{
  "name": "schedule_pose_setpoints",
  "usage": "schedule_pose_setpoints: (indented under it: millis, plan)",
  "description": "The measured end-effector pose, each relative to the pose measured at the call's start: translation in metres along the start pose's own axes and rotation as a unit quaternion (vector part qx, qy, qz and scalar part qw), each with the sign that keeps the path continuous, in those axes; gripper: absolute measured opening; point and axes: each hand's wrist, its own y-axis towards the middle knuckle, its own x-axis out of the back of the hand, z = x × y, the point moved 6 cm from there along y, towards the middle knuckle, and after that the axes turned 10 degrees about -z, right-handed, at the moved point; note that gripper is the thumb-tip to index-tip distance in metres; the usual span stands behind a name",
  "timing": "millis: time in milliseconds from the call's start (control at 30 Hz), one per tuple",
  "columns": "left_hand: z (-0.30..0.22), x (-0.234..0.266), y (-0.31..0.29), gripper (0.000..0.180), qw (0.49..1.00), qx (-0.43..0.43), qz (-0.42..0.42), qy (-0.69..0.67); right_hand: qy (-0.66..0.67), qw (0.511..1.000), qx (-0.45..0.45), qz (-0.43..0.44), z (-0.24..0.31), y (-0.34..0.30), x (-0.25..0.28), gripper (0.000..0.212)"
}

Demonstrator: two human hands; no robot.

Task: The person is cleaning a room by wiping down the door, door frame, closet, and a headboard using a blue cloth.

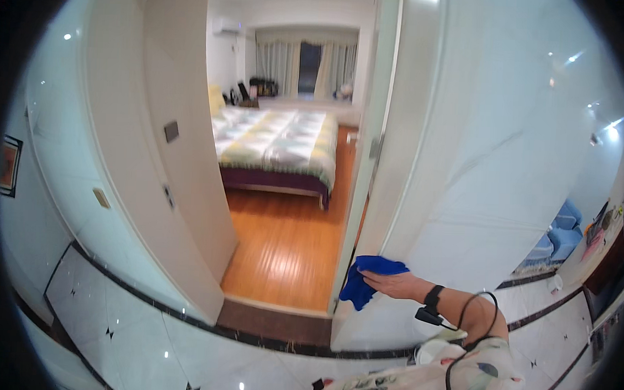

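My right hand presses a blue cloth against the lower part of the cream door frame, on the right side of the doorway. The fingers lie over the cloth, which bunches above the hand and hangs below it. A black strap with a small device is on the right wrist, and a dark cable loops from it along the forearm. My left hand does not show. A small dark shape by my patterned clothing at the lower edge is too unclear to name.
On the left a cream door with a metal handle stands open. Past the dark threshold are a wooden floor and a bed. A glossy white wall extends right, towards blue seats. Pale tiles cover the near floor.
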Motion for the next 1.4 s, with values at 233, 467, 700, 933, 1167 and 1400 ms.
schedule_pose_setpoints:
  millis: [233, 467, 700, 933, 1167, 1400]
  plan:
    - [0.000, 0.034, 0.060, 0.025, 0.999, -0.034, -0.031, -0.009, -0.281, 0.935, -0.135, -0.167, -0.108, 0.143, 0.270, 0.051]
    - [0.028, 0.028, 0.047, 0.026, 0.999, -0.011, -0.046, -0.020, -0.531, 0.733, -0.139, -0.402, -0.171, 0.271, 0.516, 0.044]
    - [0.082, -0.007, -0.002, 0.013, 0.984, 0.078, -0.137, -0.079, -0.488, 0.781, -0.140, -0.364, -0.103, 0.213, 0.335, 0.034]
    - [0.082, 0.018, -0.007, 0.031, 0.998, -0.002, -0.005, 0.068, 0.003, 0.977, -0.141, -0.157, -0.048, 0.103, 0.005, 0.017]
    - [-0.061, 0.223, 0.057, 0.070, 0.794, 0.228, -0.041, -0.562, 0.709, 0.551, -0.416, 0.143, 0.158, 0.192, -0.178, 0.021]
    - [-0.097, 0.265, 0.130, 0.028, 0.683, 0.188, 0.036, -0.705, 0.732, 0.606, -0.241, 0.197, 0.259, 0.314, -0.188, 0.023]
